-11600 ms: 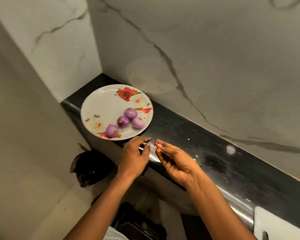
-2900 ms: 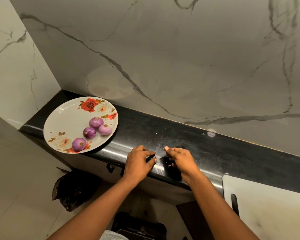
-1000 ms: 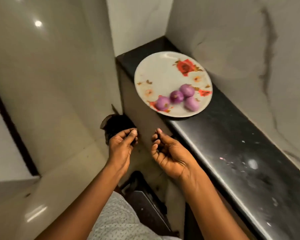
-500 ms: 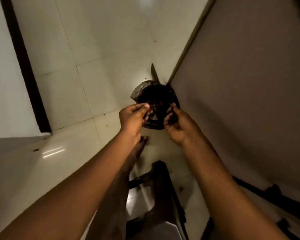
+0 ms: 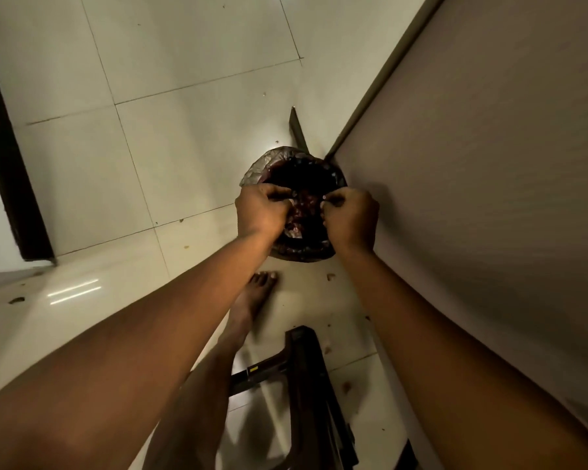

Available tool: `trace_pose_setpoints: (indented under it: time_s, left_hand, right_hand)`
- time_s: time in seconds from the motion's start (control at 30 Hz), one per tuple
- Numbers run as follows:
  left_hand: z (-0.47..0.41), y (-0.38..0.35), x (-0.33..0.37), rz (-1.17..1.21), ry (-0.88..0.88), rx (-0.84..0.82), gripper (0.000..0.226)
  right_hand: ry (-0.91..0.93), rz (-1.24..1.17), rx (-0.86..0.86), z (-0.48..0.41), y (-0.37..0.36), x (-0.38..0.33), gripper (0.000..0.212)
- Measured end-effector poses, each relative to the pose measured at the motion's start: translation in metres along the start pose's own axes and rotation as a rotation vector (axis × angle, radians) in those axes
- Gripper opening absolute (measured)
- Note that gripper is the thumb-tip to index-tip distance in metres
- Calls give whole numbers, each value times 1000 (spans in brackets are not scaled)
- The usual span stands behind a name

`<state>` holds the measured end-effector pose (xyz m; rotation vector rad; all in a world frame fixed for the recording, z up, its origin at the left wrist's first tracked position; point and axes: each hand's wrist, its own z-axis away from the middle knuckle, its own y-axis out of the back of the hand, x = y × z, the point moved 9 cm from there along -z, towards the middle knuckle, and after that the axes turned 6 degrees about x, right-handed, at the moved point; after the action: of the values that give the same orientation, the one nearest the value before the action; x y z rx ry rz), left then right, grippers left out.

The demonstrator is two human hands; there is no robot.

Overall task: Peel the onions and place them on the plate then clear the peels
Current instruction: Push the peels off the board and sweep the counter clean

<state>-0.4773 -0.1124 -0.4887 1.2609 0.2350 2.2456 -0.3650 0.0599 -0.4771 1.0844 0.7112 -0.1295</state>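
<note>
Glossy reddish-purple peels (image 5: 297,212), small and crumpled, inside a dark crinkled bag (image 5: 255,171).

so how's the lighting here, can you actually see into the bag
Head view: dim, warm light; the bag's inside is near black, with only faint reddish bits showing between the left hand and right hand. Same view: glare streaks on the floor at left; wide-angle stretch swells the forearms near the bottom edge.

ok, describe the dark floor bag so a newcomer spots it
Pale tiled floor meets a brown cabinet panel on the right. At the panel's foot sits a dark crinkled plastic bag, open under the left hand and right hand. Unlike the rigid dark stool nearby, it holds reddish peels.
</note>
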Motion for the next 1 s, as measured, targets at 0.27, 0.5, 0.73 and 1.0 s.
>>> trace_pose_setpoints:
  time_s: [0.27,0.5,0.73,1.0]
  left_hand:
    - [5,8,38,-128,-210,84,20]
    - [18,6,38,-83,-191,25,18]
    - [36,18,49,-43,-204,17,23]
    - [138,77,97,97,-266,-27,13]
  right_hand:
    - [209,234,-46,5,2,-31,54]
    - [250,160,42,8,15,-49,22]
    - [267,92,-48,24,27,-60,32]
    - [120,-290,-125,132,130,-91,28]
